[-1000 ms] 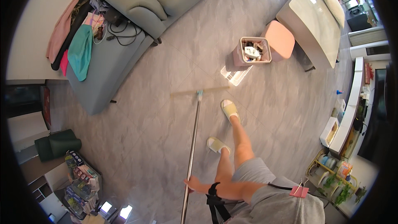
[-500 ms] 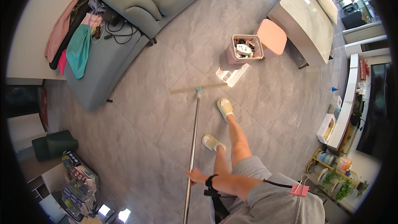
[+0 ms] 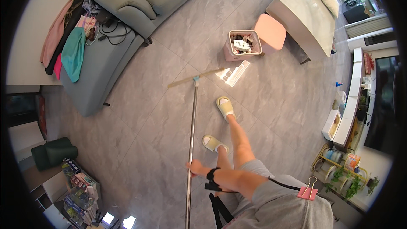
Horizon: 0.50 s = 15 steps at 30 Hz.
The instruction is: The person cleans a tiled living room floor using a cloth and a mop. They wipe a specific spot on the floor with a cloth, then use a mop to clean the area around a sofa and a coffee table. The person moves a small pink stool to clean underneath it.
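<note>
- Long thin metal mop pole (image 3: 191,131) is gripped by one hand (image 3: 196,168), fingers closed round the shaft at about its lower third; a black strap is worn on that wrist. From the arm's run it is judged the right hand.
- Left hand is not seen in the head view; its state cannot be told.
- Flat narrow tan mop head (image 3: 195,77) lies on the grey stone-look tiled floor (image 3: 140,114), joined to the pole by a small teal swivel, just ahead of the pale yellow slippers (image 3: 224,107).
- Judgement: for a good stroke the head should be kept flat on the tiles, pole held at a shallow angle, passes overlapped; a second hand higher on the shaft would steady it.
- Floor reads smooth and glossy, a sun patch is reflected near the pink square waste bin (image 3: 242,44); slipping on a wet patch is a risk.
- Pink rounded stool (image 3: 271,32) stands just beside the bin, and the pale glossy table (image 3: 305,19) beyond it.
- Grey fabric sofa (image 3: 106,55), soft and curved, carries clothes and cables.
</note>
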Each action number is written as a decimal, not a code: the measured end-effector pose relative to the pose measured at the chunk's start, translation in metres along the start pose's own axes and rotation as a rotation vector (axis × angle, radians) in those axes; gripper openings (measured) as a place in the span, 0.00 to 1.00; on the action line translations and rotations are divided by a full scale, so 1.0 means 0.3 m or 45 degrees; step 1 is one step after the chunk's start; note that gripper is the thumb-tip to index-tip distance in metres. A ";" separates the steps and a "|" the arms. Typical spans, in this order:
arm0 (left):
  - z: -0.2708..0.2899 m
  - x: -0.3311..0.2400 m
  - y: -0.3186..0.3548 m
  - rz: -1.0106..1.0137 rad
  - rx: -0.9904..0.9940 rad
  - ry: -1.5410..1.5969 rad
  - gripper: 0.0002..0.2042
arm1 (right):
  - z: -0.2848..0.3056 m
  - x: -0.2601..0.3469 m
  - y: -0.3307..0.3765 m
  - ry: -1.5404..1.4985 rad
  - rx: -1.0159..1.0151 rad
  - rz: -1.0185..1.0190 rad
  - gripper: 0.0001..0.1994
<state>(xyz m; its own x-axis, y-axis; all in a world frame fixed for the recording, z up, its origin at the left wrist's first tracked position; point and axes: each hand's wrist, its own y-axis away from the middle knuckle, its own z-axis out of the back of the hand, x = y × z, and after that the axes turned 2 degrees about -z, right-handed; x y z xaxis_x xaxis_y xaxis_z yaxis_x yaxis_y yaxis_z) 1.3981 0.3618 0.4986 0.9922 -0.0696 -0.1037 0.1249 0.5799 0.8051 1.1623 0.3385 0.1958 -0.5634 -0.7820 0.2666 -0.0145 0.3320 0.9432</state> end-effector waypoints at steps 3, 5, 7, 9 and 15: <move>-0.004 0.000 0.009 -0.023 -0.006 -0.012 0.20 | -0.060 -0.075 0.078 0.161 -0.017 0.034 0.19; -0.018 0.014 0.039 -0.041 -0.008 -0.021 0.20 | -0.059 -0.079 0.090 0.223 -0.014 0.070 0.19; -0.026 0.036 0.085 -0.060 -0.001 -0.034 0.20 | -0.023 -0.020 0.022 0.176 -0.056 0.203 0.20; -0.045 0.047 0.130 -0.115 -0.004 -0.041 0.20 | 0.038 0.093 -0.048 0.215 -0.164 0.301 0.19; -0.089 -0.194 -0.071 -0.011 -0.012 0.159 0.21 | 0.386 0.464 -0.216 0.255 -0.443 0.354 0.20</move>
<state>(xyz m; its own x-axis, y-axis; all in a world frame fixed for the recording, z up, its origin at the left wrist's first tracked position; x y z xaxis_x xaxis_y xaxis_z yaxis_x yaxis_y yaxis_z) 1.3376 0.3751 0.4717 0.9827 0.0268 -0.1830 0.1327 0.5871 0.7985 0.9891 0.2691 0.1488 -0.3365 -0.7860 0.5187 0.4106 0.3733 0.8319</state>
